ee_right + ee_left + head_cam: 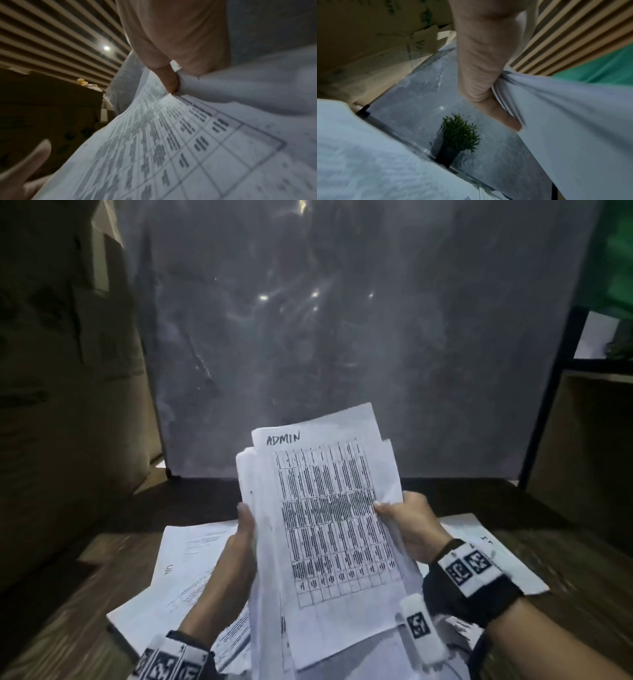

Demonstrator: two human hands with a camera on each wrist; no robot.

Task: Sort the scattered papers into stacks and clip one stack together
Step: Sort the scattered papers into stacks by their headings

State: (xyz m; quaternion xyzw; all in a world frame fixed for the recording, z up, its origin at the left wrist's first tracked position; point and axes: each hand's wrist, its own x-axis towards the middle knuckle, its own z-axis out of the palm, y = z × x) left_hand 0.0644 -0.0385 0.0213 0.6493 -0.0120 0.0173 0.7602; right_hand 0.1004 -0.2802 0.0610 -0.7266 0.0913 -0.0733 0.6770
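Observation:
I hold a bundle of white papers (pixel 325 525) upright above the wooden table (pixel 68 611). Its top sheet carries a printed grid and the handwritten word ADMIN. My left hand (pixel 239 546) grips the bundle's left edge, thumb (pixel 496 108) pressed against the sheets (pixel 565 121). My right hand (pixel 407 525) pinches the right edge, thumb (pixel 169 82) on the gridded sheet (pixel 171 148). More printed sheets (pixel 191 559) lie scattered on the table beneath, some to the right (pixel 479 546). No clip is in view.
A grey marbled panel (pixel 342 337) stands upright behind the table. Cardboard boxes (pixel 61 371) rise at the left, a black-framed shelf (pixel 582 405) at the right. A small potted plant (pixel 457 138) shows in the left wrist view. Slatted ceiling (pixel 60 40) overhead.

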